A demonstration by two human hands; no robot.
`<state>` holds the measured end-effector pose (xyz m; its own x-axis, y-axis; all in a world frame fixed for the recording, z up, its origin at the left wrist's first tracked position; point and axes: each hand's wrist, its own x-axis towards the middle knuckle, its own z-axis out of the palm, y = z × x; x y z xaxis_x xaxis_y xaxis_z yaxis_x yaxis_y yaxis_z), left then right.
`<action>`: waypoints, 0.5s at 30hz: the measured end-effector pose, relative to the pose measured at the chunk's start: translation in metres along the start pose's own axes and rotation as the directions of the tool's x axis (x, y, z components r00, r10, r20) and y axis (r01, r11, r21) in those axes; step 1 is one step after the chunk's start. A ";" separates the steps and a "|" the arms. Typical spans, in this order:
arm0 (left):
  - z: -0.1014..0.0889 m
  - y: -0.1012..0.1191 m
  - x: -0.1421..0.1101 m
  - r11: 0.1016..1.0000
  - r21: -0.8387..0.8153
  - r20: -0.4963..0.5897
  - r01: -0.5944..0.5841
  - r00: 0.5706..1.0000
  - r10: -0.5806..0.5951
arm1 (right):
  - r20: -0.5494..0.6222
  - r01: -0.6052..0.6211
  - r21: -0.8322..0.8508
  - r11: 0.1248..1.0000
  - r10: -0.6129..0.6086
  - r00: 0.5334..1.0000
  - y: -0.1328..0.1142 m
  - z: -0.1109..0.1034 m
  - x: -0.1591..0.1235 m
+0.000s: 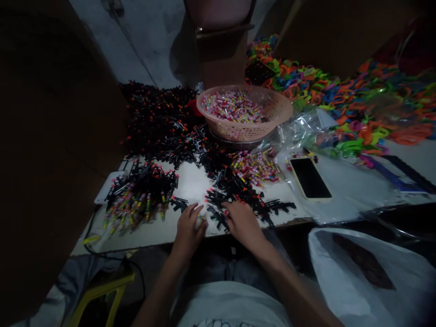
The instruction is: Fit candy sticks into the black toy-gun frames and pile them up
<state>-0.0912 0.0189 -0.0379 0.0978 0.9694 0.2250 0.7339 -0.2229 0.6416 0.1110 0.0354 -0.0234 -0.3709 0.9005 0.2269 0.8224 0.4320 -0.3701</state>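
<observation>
Bench (190, 184), white top, dim light, crowded. Large heap of black toy guns (160, 120) fills the far left. Pink basket (269, 127) of small candy tubes (233, 105) sits behind centre, on the heap's right edge. Phone (309, 178) lies face up to the right on clear plastic bags (344, 188).

Left of the hands: a bundle of guns with candy tubes fitted (136, 200). Centre: loose guns (245, 195) and spilled tubes (257, 165).

Left hand (188, 227) at the near bench edge, grip partly curled round a small tube (200, 217); how firmly, I cannot tell. Right hand (242, 220) rests on the loose guns, fingers bent; whether it holds one is hidden.

Risks, judged: work sits at the bench lip, so a slipped tube would likely drop to the lap or floor. Poor light could hide a misfit. Loose guns interlock; lifting one may drag neighbours off the edge.
</observation>
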 end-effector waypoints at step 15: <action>-0.025 -0.021 -0.053 0.920 0.123 0.106 -0.371 0.927 0.360 | 0.138 -0.039 0.012 0.999 0.037 0.990 -0.011 0.009 -0.013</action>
<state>-0.1284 -0.0307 -0.0453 0.4258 0.8294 0.3616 0.7219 -0.5523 0.4169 0.1034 0.0192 -0.0307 -0.3963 0.9140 0.0868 0.8312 0.3973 -0.3890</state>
